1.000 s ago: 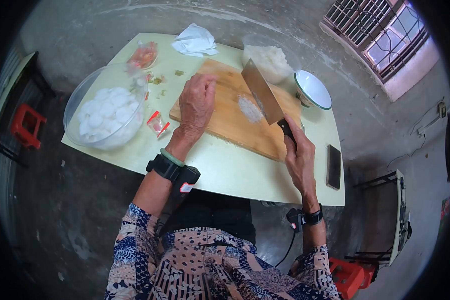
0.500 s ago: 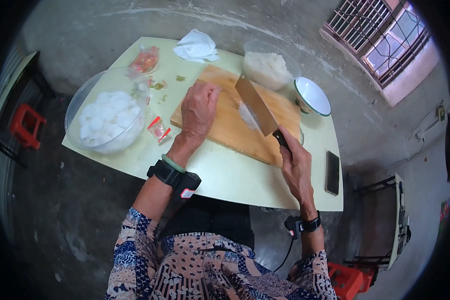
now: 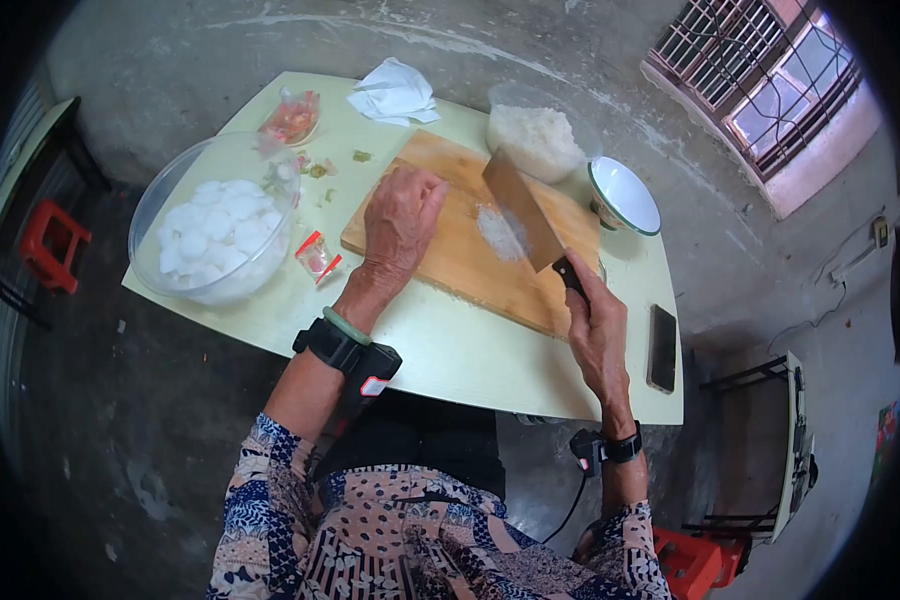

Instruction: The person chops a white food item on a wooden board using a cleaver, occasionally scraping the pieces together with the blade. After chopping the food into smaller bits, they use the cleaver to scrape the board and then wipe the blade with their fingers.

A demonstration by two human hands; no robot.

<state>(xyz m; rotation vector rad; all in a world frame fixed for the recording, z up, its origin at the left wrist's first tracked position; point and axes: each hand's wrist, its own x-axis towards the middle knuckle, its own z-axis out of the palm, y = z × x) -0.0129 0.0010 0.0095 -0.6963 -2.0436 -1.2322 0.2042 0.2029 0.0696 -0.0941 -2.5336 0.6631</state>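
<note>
My right hand (image 3: 600, 335) is wrapped round the black handle of a cleaver (image 3: 525, 212), whose broad blade slants over the wooden cutting board (image 3: 450, 265). Beside the blade, on the board, lies a small patch of finely chopped white food (image 3: 500, 233). My left hand (image 3: 402, 215) is curled into a fist at the board's left part, apart from the blade; nothing shows in it, though its underside is hidden. Behind the board stands a clear tub (image 3: 510, 95) of white chopped food.
A large clear bowl (image 3: 142, 240) of white rounded pieces stands at left. Around it are a red-and-white wrapper (image 3: 317, 258), a plastic bag (image 3: 292, 118) and food scraps. A white cloth (image 3: 393, 92) lies at the back. On the right are an enamel bowl (image 3: 625, 195) and a phone (image 3: 662, 348).
The cleaver has shifted slightly to the right, and more of the chopped white patch shows spread on the board. My left hand stays almost still.
</note>
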